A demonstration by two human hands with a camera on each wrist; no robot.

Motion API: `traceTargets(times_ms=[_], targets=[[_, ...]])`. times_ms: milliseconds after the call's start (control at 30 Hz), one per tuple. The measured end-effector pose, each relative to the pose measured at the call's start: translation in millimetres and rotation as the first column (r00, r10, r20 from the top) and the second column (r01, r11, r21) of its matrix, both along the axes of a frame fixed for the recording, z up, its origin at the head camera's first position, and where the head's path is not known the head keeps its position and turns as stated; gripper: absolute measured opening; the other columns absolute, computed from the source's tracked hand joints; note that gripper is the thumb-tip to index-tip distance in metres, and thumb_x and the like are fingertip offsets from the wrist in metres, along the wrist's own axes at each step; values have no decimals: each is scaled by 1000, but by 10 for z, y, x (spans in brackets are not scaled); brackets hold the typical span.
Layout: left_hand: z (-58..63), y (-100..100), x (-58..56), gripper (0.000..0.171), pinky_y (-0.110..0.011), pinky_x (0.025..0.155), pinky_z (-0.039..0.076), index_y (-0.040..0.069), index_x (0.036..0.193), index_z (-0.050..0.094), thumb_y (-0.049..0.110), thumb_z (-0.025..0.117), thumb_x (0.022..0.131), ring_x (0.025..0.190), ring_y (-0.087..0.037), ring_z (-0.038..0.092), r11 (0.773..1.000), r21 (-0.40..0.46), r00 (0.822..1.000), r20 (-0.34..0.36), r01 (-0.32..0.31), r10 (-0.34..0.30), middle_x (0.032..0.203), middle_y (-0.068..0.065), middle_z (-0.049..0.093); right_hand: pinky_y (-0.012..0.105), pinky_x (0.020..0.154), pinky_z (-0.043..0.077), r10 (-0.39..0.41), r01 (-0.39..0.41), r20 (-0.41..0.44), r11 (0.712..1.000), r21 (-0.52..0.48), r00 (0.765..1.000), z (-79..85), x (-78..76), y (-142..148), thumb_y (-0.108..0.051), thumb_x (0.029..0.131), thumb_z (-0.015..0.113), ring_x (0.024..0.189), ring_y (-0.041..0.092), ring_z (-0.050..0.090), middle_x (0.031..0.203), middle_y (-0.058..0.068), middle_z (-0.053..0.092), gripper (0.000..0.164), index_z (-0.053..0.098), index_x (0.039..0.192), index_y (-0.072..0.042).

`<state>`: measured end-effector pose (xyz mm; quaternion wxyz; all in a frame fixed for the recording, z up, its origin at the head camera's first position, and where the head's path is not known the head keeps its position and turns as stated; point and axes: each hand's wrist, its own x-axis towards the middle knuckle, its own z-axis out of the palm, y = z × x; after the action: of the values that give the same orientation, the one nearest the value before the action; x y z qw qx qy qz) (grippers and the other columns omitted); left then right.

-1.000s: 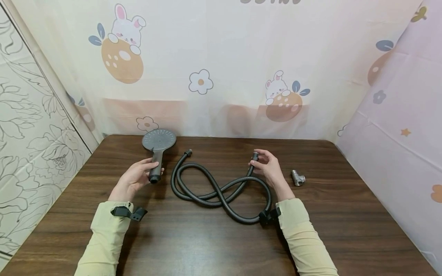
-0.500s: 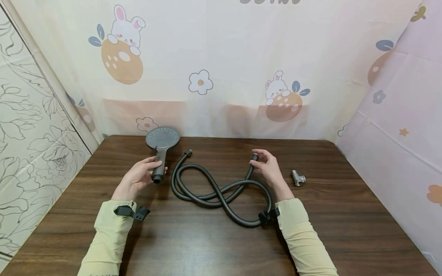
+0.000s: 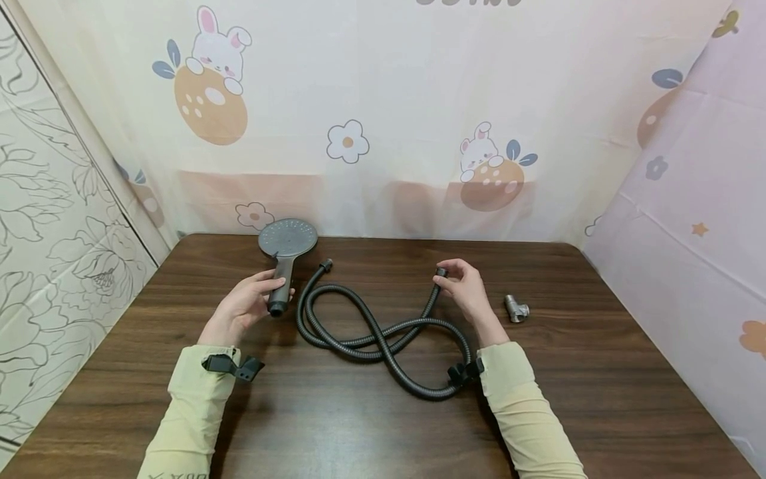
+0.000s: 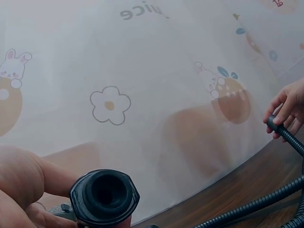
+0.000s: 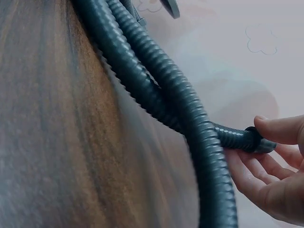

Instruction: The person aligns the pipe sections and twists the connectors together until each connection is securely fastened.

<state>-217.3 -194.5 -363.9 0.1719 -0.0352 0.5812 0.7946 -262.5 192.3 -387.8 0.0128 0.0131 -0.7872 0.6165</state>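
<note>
My left hand (image 3: pixel 244 305) grips the handle of a dark grey shower head (image 3: pixel 288 237), whose round spray face tilts up and away. In the left wrist view the black threaded end of the shower head (image 4: pixel 105 195) faces the camera, its hole visible. My right hand (image 3: pixel 468 290) pinches one end fitting of a dark ribbed shower hose (image 3: pixel 383 336) between thumb and fingers. The hose lies in crossed loops on the table, and its other end fitting (image 3: pixel 326 265) points toward the back, right of the shower head. In the right wrist view the hose (image 5: pixel 202 137) crosses close before the camera.
A small silver tee fitting (image 3: pixel 516 309) lies on the wooden table (image 3: pixel 598 372), right of my right hand. A patterned curtain (image 3: pixel 407 120) hangs along the table's back edge. Black camera straps sit on both sleeves.
My left hand has moved slightly right with the shower head. The right hand stays nearly in place with the hose end, while the hose's right-hand loop has shifted a little toward the front.
</note>
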Motion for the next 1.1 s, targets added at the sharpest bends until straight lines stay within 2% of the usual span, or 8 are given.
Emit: traceTargets(times_ms=[133, 333, 567, 700, 800, 900, 1033, 1100], targets=[[0, 21, -16, 65, -24, 69, 47, 2, 145, -1, 11, 41, 97, 81, -7, 61, 1000, 15, 1000, 5, 8, -8, 145, -24, 11, 46, 83, 49, 5, -5, -11, 1000, 26, 1000, 14, -1, -2, -3, 85, 61, 79, 1, 58, 108, 15, 51, 32, 53, 115, 4], [12, 63, -37, 63, -24, 69, 47, 2, 146, 2, 10, 41, 97, 81, -7, 62, 1000, 15, 1000, 7, 9, -9, 140, -21, 19, 40, 81, 50, 7, -7, -3, 1000, 14, 1000, 29, -3, -24, -5, 85, 61, 80, 2, 58, 111, 17, 51, 35, 52, 118, 5], [55, 128, -80, 62, -23, 71, 48, 5, 146, 3, 11, 41, 97, 84, -7, 61, 1000, 23, 1000, 5, 12, -12, 146, -22, 12, 33, 75, 51, 40, -40, -12, 999, -1, 999, 85, 39, -75, -5, 88, 57, 84, 7, 59, 105, 13, 53, 34, 49, 120, 7], [125, 175, -84, 61, -23, 71, 49, 5, 146, 6, 9, 41, 97, 81, -7, 63, 999, 35, 1000, -3, 1, -1, 140, -21, 22, 28, 70, 51, 38, -38, -12, 999, -5, 999, 94, 45, -113, -5, 89, 56, 85, 9, 59, 104, 12, 53, 32, 50, 119, 4], [158, 200, -86, 62, -23, 71, 49, 5, 146, 6, 9, 42, 96, 80, -7, 63, 999, 53, 1000, -6, -3, 3, 129, -15, 35, 29, 70, 51, 34, -34, -14, 999, -27, 999, 96, 41, -142, -5, 89, 56, 84, 8, 59, 104, 11, 52, 33, 49, 120, 4], [181, 221, -84, 63, -23, 72, 49, 5, 146, 5, 8, 43, 96, 80, -8, 63, 997, 72, 1000, 1, -9, 9, 123, -11, 39, 33, 72, 52, 37, -39, -20, 996, -85, 999, 98, 35, -169, -3, 88, 56, 78, 8, 60, 102, 10, 52, 33, 48, 120, 5], [199, 259, -89, 64, -22, 71, 49, 7, 147, 3, 7, 42, 96, 80, -8, 63, 996, 89, 1000, 10, -15, 15, 137, -18, 27, 35, 73, 53, 28, -28, -7, 984, -176, 1000, 112, 25, -201, -1, 87, 58, 71, 10, 62, 97, 7, 52, 34, 47, 119, 4], [206, 281, -97, 63, -22, 71, 49, 7, 147, 4, 7, 42, 96, 79, -8, 63, 996, 91, 1000, 10, -18, 17, 143, -21, 20, 33, 73, 53, 11, -8, 15, 982, -189, 1000, 119, 21, -212, -3, 87, 59, 74, 12, 64, 97, 5, 52, 37, 46, 120, 4]])
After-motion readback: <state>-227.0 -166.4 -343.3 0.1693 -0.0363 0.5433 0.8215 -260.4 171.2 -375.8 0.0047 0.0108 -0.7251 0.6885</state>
